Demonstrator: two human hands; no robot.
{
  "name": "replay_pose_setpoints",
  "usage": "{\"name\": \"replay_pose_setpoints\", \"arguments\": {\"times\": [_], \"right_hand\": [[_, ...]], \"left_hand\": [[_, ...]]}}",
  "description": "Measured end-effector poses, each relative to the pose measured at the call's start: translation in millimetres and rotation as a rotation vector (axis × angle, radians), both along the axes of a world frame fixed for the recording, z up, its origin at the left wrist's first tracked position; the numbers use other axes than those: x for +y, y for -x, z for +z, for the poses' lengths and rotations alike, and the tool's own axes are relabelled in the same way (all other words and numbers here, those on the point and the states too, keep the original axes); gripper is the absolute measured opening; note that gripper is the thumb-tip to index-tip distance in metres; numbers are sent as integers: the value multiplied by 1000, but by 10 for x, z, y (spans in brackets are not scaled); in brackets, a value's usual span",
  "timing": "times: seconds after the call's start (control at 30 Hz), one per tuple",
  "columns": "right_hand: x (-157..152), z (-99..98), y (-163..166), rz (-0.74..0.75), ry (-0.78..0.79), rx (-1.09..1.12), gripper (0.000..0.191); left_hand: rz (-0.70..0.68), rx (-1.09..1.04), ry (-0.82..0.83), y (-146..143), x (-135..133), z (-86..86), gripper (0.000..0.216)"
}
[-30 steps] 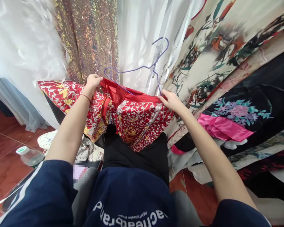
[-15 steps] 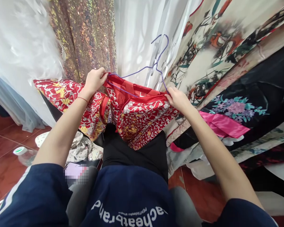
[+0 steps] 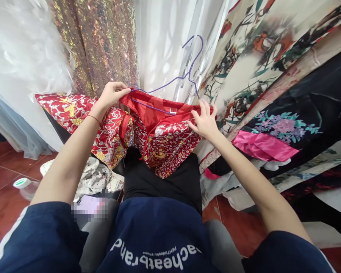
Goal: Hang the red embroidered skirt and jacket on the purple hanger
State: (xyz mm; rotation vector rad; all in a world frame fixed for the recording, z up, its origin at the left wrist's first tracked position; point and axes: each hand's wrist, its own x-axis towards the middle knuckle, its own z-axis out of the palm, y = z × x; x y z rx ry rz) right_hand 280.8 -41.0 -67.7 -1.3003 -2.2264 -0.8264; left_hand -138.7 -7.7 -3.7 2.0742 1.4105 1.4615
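Observation:
A red embroidered garment (image 3: 170,142) with silver and gold stitching hangs over my lap, its plain red lining and a small white label showing along the upper edge. My left hand (image 3: 113,93) pinches the left end of that edge, where the purple wire hanger (image 3: 170,80) meets the cloth. At the right end, my right hand (image 3: 204,120) rests against the garment with its fingers spread apart, close to the hanger's right shoulder. The hanger's lower bar runs inside the garment, and its hook points up and away from me.
Sequined gold cloth (image 3: 105,45) and white feathery fabric (image 3: 25,45) hang at the left. To the right are a floral-painted garment (image 3: 252,64) and a black one with a pink sash (image 3: 265,146). A phone (image 3: 88,204), crumpled dotted cloth (image 3: 92,176) and a capped bottle (image 3: 25,187) lie low left.
My right hand has loosened its pinch and spread its fingers, shifting slightly left over the garment's edge. The left hand keeps its hold. The hanger's hook has risen slightly.

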Motion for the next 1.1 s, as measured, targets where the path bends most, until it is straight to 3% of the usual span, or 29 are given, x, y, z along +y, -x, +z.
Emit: {"name": "replay_pose_setpoints", "arguments": {"times": [0.13,0.3,0.43,0.53,0.73,0.9,0.97,1.1], "right_hand": [[-3,-15,118,34,33,-47,44],[3,-19,404,41,78,-65,50],[26,-140,629,-72,130,-63,41],[43,-233,725,-62,140,-109,33],[-4,-242,799,38,204,-192,45],[-67,-173,881,-238,445,-162,76],[-75,-124,913,-297,547,-157,68],[-60,108,932,-229,675,-168,30]], "left_hand": [[-29,-29,-15,4,38,5,22],[-138,-51,-18,-18,13,9,19],[-108,-20,-46,-36,-45,11,18],[-66,-14,-6,-43,-83,11,20],[-63,-39,-1,-56,-95,14,23],[-37,-48,-19,-60,-85,7,21],[-40,-45,-28,-56,-87,3,22],[-52,-25,-65,-39,-90,1,24]]}}
